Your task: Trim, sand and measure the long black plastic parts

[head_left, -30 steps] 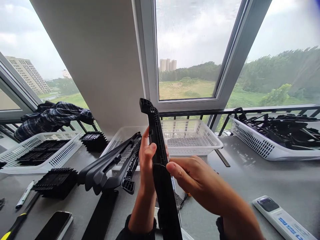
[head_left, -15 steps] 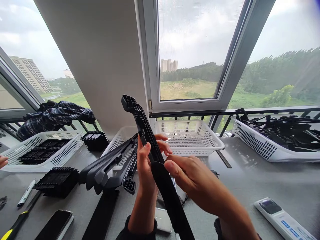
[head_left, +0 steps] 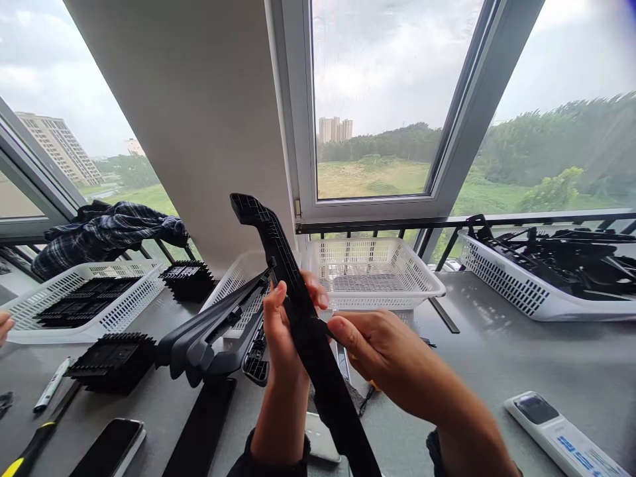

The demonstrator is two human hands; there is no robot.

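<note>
I hold a long black plastic trim part (head_left: 278, 248) upright over the grey table (head_left: 497, 371), its hooked top end leaning to the left. My left hand (head_left: 281, 331) wraps round its middle from the left, thumb on the near face. My right hand (head_left: 382, 358) pinches the same part just below, thumb and fingers closed against its right edge. Several finished grey-black trim parts (head_left: 218, 331) lie stacked just left of my left hand, resting on a white basket (head_left: 238, 275).
An empty white basket (head_left: 427, 281) stands behind my hands. At the right, another white basket (head_left: 501, 285) holds black parts. A left white basket (head_left: 74, 324) holds black clips; clip stacks (head_left: 112, 361), a marker (head_left: 50, 384), a phone (head_left: 106, 450), a remote (head_left: 561, 430) and another person's fingertip (head_left: 4, 326) are around.
The black part's top end has tilted from nearly upright toward the left. My left hand shifted lower and left with it; my right hand kept its pinch.
</note>
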